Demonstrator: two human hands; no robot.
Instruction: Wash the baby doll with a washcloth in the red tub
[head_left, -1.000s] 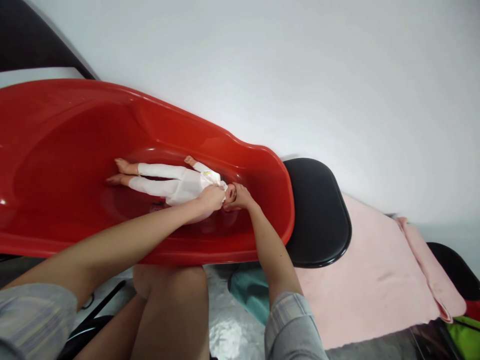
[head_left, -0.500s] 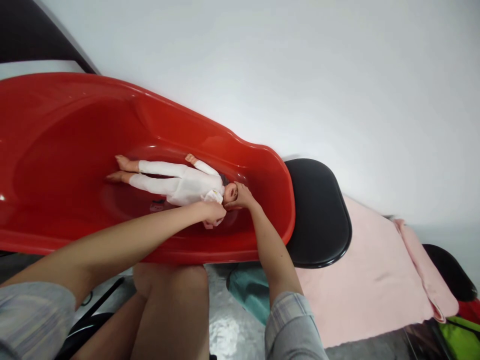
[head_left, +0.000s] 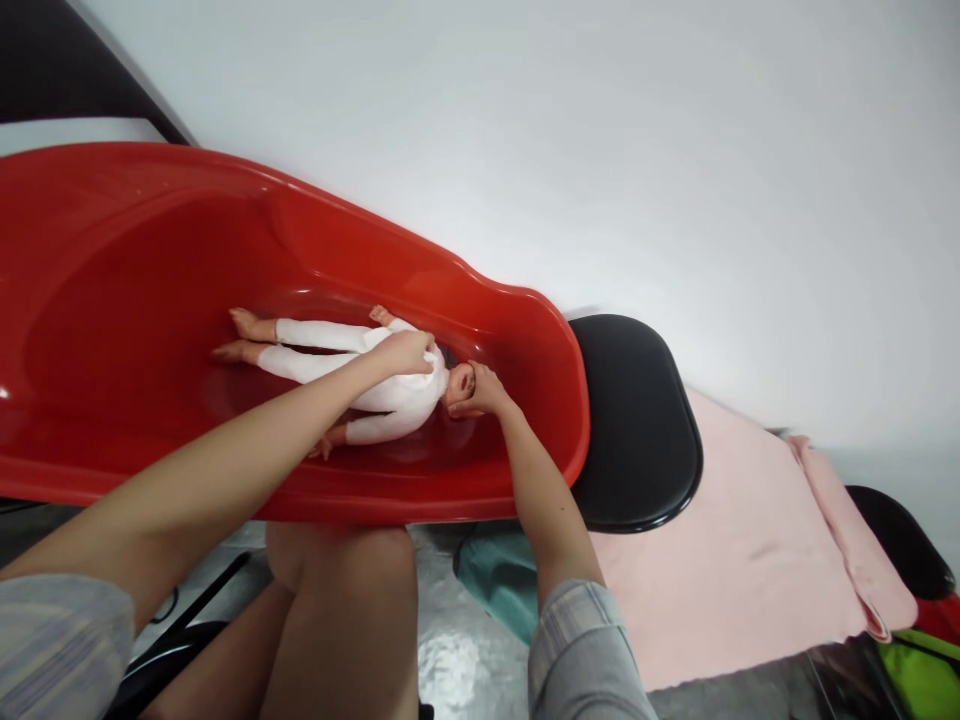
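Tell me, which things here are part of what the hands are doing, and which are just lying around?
In use: doll in white, lying in the red tub; left hand on its chest; right hand holding its head.
Lying about: black stool, pink towel, teal cloth, all outside the tub.

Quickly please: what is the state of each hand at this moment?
Left hand: fingers curled on the chest of the doll; grip cannot be told.
Right hand: closed around the doll's head.

Black stool (head_left: pixel 637 430), pink towel (head_left: pixel 750 570)
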